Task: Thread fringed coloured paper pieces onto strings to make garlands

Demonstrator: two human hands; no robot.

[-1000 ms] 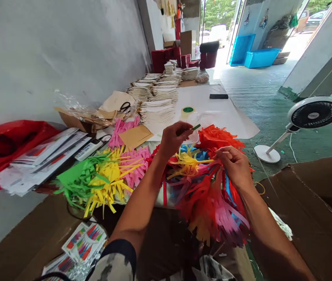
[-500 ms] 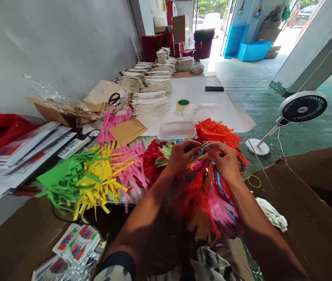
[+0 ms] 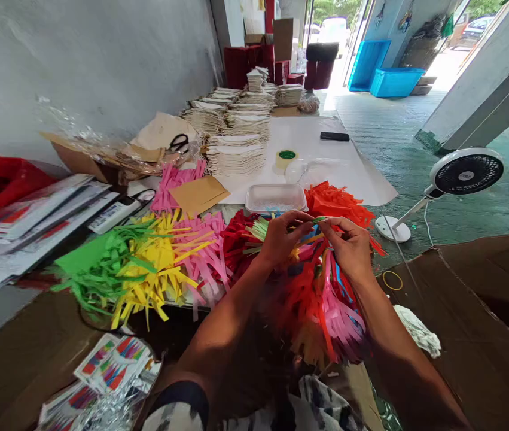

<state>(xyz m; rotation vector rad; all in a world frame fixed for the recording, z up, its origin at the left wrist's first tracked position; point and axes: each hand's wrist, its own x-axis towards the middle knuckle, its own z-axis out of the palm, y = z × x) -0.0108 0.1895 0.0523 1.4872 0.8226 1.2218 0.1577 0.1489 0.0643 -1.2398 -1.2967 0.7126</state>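
My left hand [image 3: 282,237] and my right hand [image 3: 348,245] meet over a heap of mixed coloured fringed paper strips [image 3: 321,299]. Both pinch a thin green paper strip [image 3: 318,220] between thumb and fingertips, left from the left end, right from the right end. Under the hands lie red, pink, blue and orange fringes. To the left sit separate bunches of green fringe [image 3: 97,269], yellow fringe [image 3: 151,275] and pink fringe [image 3: 200,251]. A clear plastic tray [image 3: 276,197] stands just beyond my hands, with orange fringe [image 3: 335,200] beside it.
Stacks of pale paper [image 3: 236,149], scissors [image 3: 179,142], a green-cored tape roll [image 3: 285,158] and a black phone [image 3: 334,136] lie farther up the table. A white fan [image 3: 456,179] stands on the floor at right. Brown cardboard [image 3: 474,311] flanks me; printed packets [image 3: 110,365] lie lower left.
A second ago my hands were apart, the left raised with a green strip. They came together over the heap and now both pinch the strip; little moved in the last half second.
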